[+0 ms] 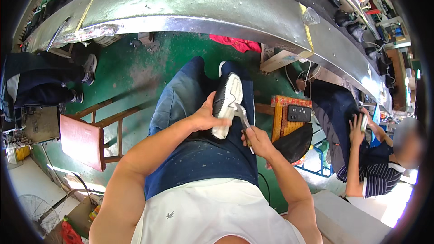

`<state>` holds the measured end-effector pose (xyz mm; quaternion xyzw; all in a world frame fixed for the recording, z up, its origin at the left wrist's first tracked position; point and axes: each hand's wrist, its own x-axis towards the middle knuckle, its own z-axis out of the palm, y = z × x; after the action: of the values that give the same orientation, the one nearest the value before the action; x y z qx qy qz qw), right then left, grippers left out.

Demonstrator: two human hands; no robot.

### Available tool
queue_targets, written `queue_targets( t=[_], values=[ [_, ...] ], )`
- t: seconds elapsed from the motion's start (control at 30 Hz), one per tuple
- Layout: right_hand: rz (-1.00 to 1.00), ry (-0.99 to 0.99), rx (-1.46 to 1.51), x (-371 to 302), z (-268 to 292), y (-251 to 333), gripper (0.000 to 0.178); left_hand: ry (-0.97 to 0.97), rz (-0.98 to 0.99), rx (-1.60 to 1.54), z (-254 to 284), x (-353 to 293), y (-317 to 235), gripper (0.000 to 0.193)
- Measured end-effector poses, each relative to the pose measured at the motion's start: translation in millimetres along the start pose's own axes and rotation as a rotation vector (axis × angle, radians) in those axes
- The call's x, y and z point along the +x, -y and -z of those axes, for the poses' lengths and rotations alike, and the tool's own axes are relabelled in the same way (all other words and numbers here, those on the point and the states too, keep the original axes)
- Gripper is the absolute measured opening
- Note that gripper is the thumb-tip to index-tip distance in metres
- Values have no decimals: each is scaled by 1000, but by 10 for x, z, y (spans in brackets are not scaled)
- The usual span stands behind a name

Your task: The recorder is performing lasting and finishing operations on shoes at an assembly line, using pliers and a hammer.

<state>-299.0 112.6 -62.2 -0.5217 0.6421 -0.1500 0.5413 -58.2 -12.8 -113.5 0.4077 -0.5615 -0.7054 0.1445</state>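
A shoe (232, 91) rests on my thighs, its white underside up and its dark upper showing along the left edge. Wrapped round its heel half, my left hand (206, 116) grips it with the thumb across the white underside. My right hand (258, 141) is closed on the handles of metal pincers (242, 113). Their curved head touches or lies just over the middle of the shoe's underside, near its right edge; whether the jaws pinch anything is too small to tell.
A long metal-edged bench (190, 2) curves across the far side. At left stands a wooden stool (83, 143); at right, a woven seat (281, 113) bears a phone (299, 113) and a black cloth (294, 144). A co-worker (370, 162) sits at right, another person's legs (45, 79) at left.
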Motion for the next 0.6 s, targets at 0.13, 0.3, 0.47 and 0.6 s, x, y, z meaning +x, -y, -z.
queue_targets(
  t=[0.13, 0.3, 0.47, 0.6],
  values=[
    [-65, -92, 515, -39, -139, -353, 49, -48, 191, -33, 114, 105, -293, 100],
    [-71, -91, 496, -73, -174, -431, 51, -16, -57, -395, 183, 70, -248, 87],
    [-117, -69, 338, -54, -115, -222, 49, 348, -365, -1093, 397, -143, -1238, 67],
    [-83, -72, -182, -119, -3, 61, 48, 256, -265, -1129, 576, 51, -1821, 62]
  ],
)
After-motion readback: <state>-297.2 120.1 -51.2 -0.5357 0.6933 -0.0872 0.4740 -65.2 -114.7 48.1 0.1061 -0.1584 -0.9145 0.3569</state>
